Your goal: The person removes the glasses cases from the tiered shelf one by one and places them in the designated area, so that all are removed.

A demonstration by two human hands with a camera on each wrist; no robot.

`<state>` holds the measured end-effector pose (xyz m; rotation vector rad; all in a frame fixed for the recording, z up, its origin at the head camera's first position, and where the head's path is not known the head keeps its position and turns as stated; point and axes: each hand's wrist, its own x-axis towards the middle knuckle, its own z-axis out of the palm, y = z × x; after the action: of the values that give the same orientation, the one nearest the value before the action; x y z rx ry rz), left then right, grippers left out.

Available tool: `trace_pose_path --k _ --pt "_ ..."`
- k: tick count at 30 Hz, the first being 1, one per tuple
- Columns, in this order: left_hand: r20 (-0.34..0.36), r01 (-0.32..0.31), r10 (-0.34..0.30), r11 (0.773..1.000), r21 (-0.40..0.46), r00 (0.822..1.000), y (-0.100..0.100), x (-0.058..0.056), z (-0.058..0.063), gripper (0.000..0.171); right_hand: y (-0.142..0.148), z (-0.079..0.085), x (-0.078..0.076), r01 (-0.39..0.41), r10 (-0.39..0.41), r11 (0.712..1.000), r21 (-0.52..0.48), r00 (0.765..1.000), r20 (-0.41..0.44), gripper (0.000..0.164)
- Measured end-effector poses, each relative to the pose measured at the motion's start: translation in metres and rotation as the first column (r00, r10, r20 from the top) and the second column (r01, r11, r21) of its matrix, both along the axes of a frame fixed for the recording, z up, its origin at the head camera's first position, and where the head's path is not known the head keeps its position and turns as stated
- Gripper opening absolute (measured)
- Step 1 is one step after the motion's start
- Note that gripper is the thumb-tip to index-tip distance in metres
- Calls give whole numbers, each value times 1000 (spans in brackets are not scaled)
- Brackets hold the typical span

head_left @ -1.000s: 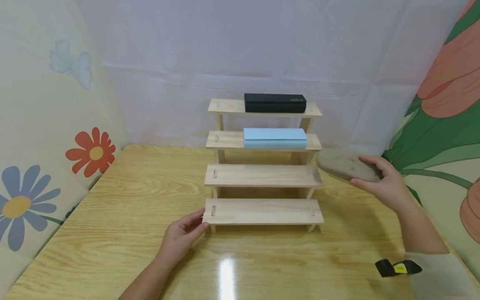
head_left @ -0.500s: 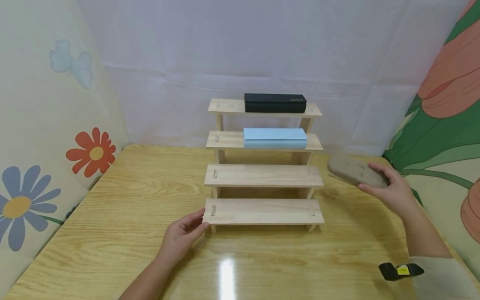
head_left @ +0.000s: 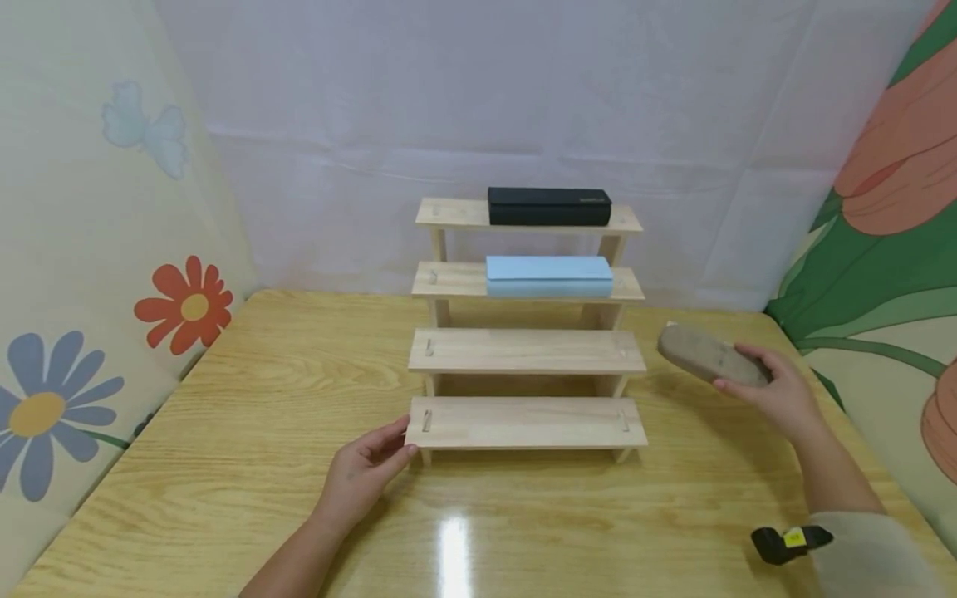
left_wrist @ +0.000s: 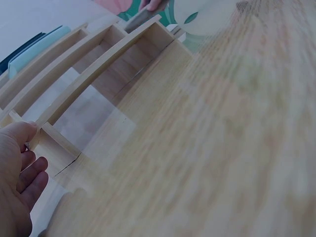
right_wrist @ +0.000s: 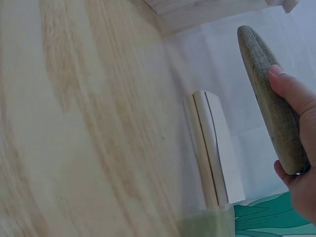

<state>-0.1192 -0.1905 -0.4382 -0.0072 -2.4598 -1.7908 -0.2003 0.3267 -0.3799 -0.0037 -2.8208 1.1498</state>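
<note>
A stepped wooden shelf (head_left: 523,422) stands on the table, its lowest board at the front. My left hand (head_left: 362,475) grips the left end of that board between thumb and fingers. In the left wrist view the thumb of the left hand (left_wrist: 17,173) meets the board's corner, the other fingers bent below. To the right of the shelf, my right hand (head_left: 777,394) holds a grey-brown glasses case (head_left: 710,355) by one end, above the table. The right wrist view shows this glasses case (right_wrist: 269,98) between thumb and fingers.
A black glasses case (head_left: 549,207) sits on the top board and a light blue one (head_left: 549,276) on the board below. In the right wrist view a pale, whitish case (right_wrist: 215,148) lies beyond the held one. A white cloth (head_left: 478,100) hangs behind the table (head_left: 299,382).
My right hand and the grey-brown glasses case have moved right and slightly down, away from the shelf, and the case has turned a little. My left hand stays at the shelf's corner.
</note>
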Motion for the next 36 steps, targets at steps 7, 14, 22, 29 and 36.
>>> trace_pose_path --k 7,14,22,29,36 --pt "-5 1 -1 1000 4 1000 0 0 0 41 4 -13 -3 14 -14 1000 14 1000 14 80" --pt "5 -2 2 1000 13 1000 0 1 2 42 7 -23 -6 14 -14 1000 13 998 58 83" --pt "12 -1 0 1000 13 1000 1 1 2 42 10 -33 -11 10 -14 999 38 993 115 87" --pt "13 -2 2 1000 17 1000 0 1 1 42 10 -38 -14 8 -15 998 61 993 113 86" --pt "15 -4 4 1000 17 1000 0 0 0 42 11 -43 -15 6 -16 997 78 992 123 86"
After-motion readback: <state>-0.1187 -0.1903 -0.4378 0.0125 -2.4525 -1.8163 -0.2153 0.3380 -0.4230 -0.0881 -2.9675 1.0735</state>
